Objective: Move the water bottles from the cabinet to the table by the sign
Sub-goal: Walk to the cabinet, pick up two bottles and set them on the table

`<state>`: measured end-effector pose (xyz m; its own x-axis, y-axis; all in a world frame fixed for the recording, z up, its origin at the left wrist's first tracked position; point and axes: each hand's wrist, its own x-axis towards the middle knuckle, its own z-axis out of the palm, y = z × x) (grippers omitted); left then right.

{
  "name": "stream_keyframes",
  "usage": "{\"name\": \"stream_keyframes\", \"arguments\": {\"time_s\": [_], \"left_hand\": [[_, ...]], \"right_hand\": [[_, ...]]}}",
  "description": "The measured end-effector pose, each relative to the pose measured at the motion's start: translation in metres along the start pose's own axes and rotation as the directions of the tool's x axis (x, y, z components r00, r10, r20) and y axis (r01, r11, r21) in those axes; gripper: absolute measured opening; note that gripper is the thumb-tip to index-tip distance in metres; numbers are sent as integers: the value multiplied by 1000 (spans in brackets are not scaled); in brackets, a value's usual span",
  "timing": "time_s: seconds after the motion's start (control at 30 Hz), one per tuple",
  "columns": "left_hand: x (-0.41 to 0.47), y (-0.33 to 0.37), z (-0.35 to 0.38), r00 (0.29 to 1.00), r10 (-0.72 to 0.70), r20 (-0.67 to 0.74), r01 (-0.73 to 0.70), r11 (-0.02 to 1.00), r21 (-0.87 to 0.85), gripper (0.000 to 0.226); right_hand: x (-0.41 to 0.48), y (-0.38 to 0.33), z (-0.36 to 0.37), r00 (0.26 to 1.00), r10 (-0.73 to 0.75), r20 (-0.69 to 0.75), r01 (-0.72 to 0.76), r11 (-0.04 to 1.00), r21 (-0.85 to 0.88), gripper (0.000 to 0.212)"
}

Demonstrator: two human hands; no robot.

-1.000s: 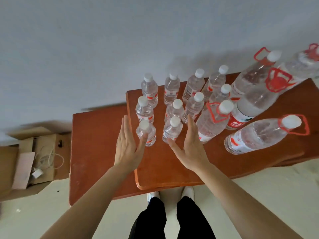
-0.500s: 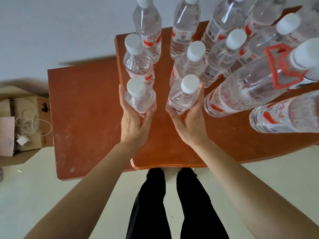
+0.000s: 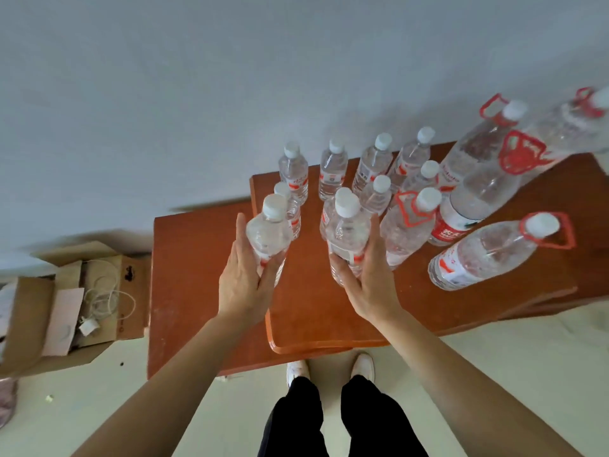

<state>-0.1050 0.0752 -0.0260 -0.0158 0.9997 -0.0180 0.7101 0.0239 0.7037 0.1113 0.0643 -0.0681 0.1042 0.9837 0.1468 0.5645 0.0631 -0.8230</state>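
Observation:
My left hand [image 3: 242,285] grips a small clear water bottle [image 3: 268,232] with a white cap, lifted above the reddish-brown cabinet top [image 3: 316,311]. My right hand [image 3: 370,285] holds a second small bottle [image 3: 347,232] the same way, upright and raised. Behind them several more small bottles [image 3: 333,169] stand in rows on the cabinet. To the right stand several large bottles with red carry handles [image 3: 484,252], one nearest the front right.
A lower reddish surface [image 3: 188,275] adjoins the cabinet on the left. An open cardboard box [image 3: 75,305] with a white cable and charger sits on the floor at left. The wall is right behind the cabinet. My legs and white shoes [image 3: 329,371] are below.
Both hands went from open beside the two front bottles to closed around them, then lifted them off the cabinet top. The view pulled back from the cabinet.

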Motion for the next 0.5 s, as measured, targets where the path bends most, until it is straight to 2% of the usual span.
{"name": "stream_keyframes", "arguments": {"time_s": [0.17, 0.27, 0.33, 0.43, 0.5], "left_hand": [[22, 49, -63, 962, 186, -197, -172, 981, 89, 84], [21, 70, -101, 908, 300, -293, -260, 951, 170, 82], [11, 75, -136, 841, 399, -365, -302, 906, 295, 80], [0, 67, -173, 738, 492, -461, -260, 838, 479, 81], [-27, 56, -200, 685, 504, -526, -164, 810, 563, 83]], "right_hand": [[24, -77, -48, 973, -171, -154, 149, 978, -146, 86], [38, -115, -73, 941, -272, -201, 220, 943, -248, 88], [44, -147, -85, 904, -369, -218, 289, 900, -327, 86], [57, -184, -93, 864, -459, -207, 364, 854, -373, 84], [56, -213, -87, 834, -532, -149, 453, 813, -366, 85]]}}
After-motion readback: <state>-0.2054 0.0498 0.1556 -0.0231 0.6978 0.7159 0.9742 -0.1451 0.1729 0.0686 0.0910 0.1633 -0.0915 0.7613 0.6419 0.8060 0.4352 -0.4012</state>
